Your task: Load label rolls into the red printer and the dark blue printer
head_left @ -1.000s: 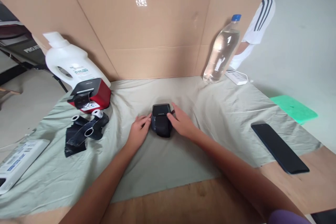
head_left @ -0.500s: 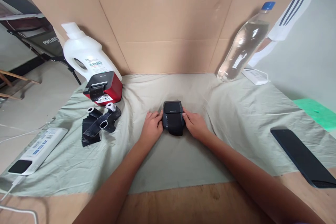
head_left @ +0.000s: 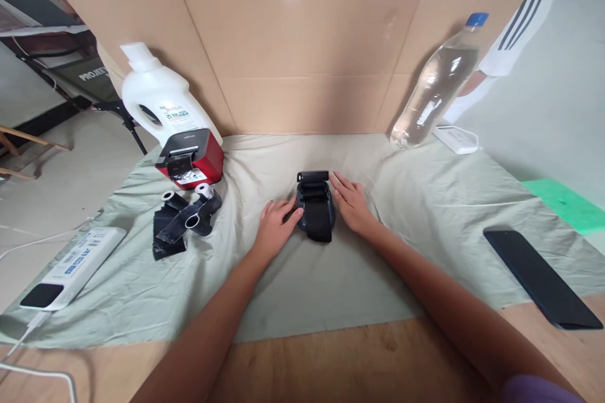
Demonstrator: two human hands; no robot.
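Note:
A small black portable printer [head_left: 302,217] lies on the cloth between my hands, its lid [head_left: 312,176] raised at the back. Black strip material [head_left: 319,221] runs from inside it and hangs over the front. My left hand [head_left: 276,223] is closed against the printer's left side, thumb and fingertips touching the edge. At the right side, my right hand [head_left: 350,203] has its fingers stretched out, the fingertips beside the raised lid; whether they touch it is unclear. Left of my hands lie black rolls and strips [head_left: 182,217].
A red and black printer [head_left: 208,157] stands before a white detergent bottle [head_left: 161,97] at the left. A white power bank [head_left: 78,267] with a cable lies front left. A water bottle [head_left: 437,82] leans against cardboard [head_left: 302,101]; a phone [head_left: 541,277] lies right. Behind is a person's sleeve [head_left: 524,25].
The small printer's lid has swung up, uncovering the inside. My right hand's fingers have moved up and straightened beside it. My left hand still touches the left side. The view has shifted slightly.

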